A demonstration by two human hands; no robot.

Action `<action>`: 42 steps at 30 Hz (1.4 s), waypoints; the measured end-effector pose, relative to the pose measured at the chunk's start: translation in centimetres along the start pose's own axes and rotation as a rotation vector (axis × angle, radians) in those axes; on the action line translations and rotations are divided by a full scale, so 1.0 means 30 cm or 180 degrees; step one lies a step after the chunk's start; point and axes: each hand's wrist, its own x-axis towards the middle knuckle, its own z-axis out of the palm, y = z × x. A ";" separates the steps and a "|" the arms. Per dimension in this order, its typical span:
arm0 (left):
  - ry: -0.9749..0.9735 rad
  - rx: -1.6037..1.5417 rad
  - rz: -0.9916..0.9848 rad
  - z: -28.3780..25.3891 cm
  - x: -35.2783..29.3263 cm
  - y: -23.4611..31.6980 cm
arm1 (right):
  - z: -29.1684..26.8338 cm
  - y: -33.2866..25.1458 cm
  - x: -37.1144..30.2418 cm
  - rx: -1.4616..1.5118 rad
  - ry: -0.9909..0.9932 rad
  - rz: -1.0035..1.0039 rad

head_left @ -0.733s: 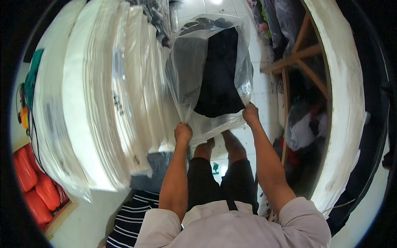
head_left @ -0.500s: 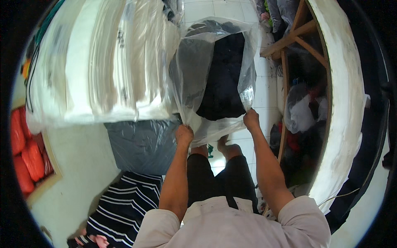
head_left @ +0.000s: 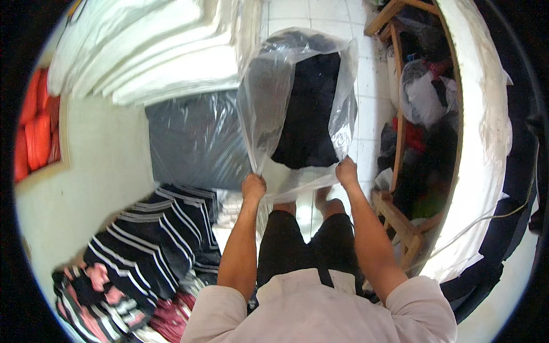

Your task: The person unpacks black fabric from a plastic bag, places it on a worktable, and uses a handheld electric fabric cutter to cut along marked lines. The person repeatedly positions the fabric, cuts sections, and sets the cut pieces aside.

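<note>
A large clear plastic bag [head_left: 266,94] hangs in front of my legs, its mouth spread wide toward me. Dark folded fabric [head_left: 309,108] shows inside it, black through the opening and greyish behind the plastic. My left hand [head_left: 253,186] is closed on the bag's left rim corner. On the opposite corner, my right hand [head_left: 346,171] grips the rim in a fist. Between the two hands the near edge of the bag is stretched across, just above my feet. The bag's far end is partly hidden by its own folds.
Stacked white sheets [head_left: 171,57] stand at the far left, beside a grey plastic-wrapped bundle [head_left: 194,137]. Black-and-white striped cloth [head_left: 148,240] lies at near left. A wooden-framed table [head_left: 480,143] runs along the right, with bags beneath. White floor tiles [head_left: 289,14] extend ahead.
I have turned and shifted back with the bag still held in both hands. The white stack sits farther up in view, and more of the grey bundle and striped cloth shows.
</note>
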 end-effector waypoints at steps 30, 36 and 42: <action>-0.0413 -0.0595 -0.0070 1.074 -1.638 -1.077 | 0.841 0.741 -1.904 0.0918 -0.0080 0.0706; -0.0860 -0.0347 0.0053 1.123 -1.747 -1.187 | 0.944 0.820 -2.127 0.0810 -0.0339 0.0701; -0.0985 -0.1861 -0.0900 1.062 -1.717 -1.150 | 1.006 0.862 -2.119 0.1294 0.0222 0.1163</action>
